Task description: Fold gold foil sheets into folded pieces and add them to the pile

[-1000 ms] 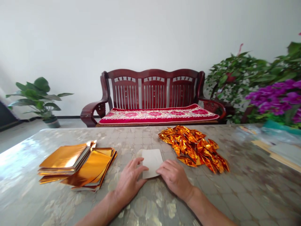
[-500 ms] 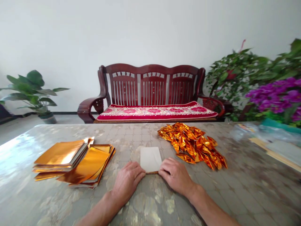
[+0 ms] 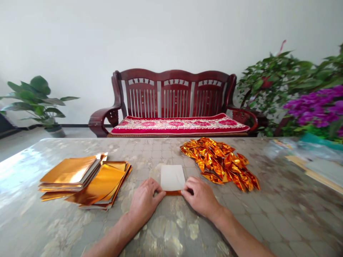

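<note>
A sheet of foil paper (image 3: 172,177) lies white side up on the table between my hands. Along its near edge a narrow strip is turned up, showing shiny orange-gold. My left hand (image 3: 147,194) pinches the left end of that strip between thumb and fingers. At the right end, my right hand (image 3: 199,196) pinches it the same way. Left of my hands sit stacks of gold foil sheets (image 3: 71,171), some fanned out. A heap of folded gold foil pieces (image 3: 218,160) rests beyond my right hand.
The table (image 3: 171,232) has a patterned, glossy cover. Clear plastic bags (image 3: 316,148) and pale flat sheets (image 3: 321,171) lie at its right side. Behind the table stands a wooden bench (image 3: 175,94) with a red patterned cushion. Potted plants (image 3: 40,100) flank it.
The near edge of the sheet now shows a wider orange-gold strip where it was a thin line. Both hands have stayed at its two near corners, fingers slightly more raised.
</note>
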The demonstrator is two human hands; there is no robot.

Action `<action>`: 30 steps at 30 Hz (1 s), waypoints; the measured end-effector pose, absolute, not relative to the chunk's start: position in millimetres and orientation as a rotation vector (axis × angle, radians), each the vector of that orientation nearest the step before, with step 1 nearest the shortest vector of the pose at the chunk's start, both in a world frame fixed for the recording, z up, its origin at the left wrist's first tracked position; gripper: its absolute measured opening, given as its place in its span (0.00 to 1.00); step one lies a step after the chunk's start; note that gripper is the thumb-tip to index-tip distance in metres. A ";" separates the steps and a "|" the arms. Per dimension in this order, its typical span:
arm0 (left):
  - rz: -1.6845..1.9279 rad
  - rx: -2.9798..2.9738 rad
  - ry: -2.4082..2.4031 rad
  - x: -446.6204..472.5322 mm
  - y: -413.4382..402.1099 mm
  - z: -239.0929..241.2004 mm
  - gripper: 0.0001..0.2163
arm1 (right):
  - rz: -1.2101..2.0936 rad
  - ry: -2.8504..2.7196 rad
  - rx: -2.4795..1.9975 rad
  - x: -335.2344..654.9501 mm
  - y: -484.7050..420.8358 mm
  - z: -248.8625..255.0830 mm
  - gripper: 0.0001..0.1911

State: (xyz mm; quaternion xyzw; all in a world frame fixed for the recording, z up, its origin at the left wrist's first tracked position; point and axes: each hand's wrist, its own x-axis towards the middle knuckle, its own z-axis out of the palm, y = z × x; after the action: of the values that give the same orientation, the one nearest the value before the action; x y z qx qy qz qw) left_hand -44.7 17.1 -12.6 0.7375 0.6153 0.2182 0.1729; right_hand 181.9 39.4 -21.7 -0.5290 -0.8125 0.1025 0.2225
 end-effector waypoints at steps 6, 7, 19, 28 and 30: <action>0.596 2.133 1.776 -43.6 17.2 -12.9 0.10 | 0.234 -2.256 -1.507 181.1 40.5 -23.8 0.10; 0.591 2.137 1.786 -43.6 17.4 -13.4 0.10 | 0.226 -2.258 -1.512 180.9 40.6 -24.0 0.10; 0.541 2.148 1.816 -44.2 15.8 -14.3 0.10 | 0.104 -2.460 -1.351 187.9 45.6 -21.0 0.13; 0.603 2.133 1.781 -46.7 14.5 -16.2 0.10 | 0.227 -2.457 -1.302 193.8 48.9 -16.9 0.11; 0.615 2.128 1.771 -47.1 14.6 -16.1 0.09 | 0.231 -2.445 -1.313 193.7 49.2 -17.1 0.11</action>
State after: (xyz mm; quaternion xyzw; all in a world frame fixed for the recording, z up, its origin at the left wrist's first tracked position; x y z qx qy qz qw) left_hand -47.1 14.6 -16.1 0.7416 0.6172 0.2143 0.1525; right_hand 193.7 49.2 -17.1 -0.4641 -0.8640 0.0817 0.1775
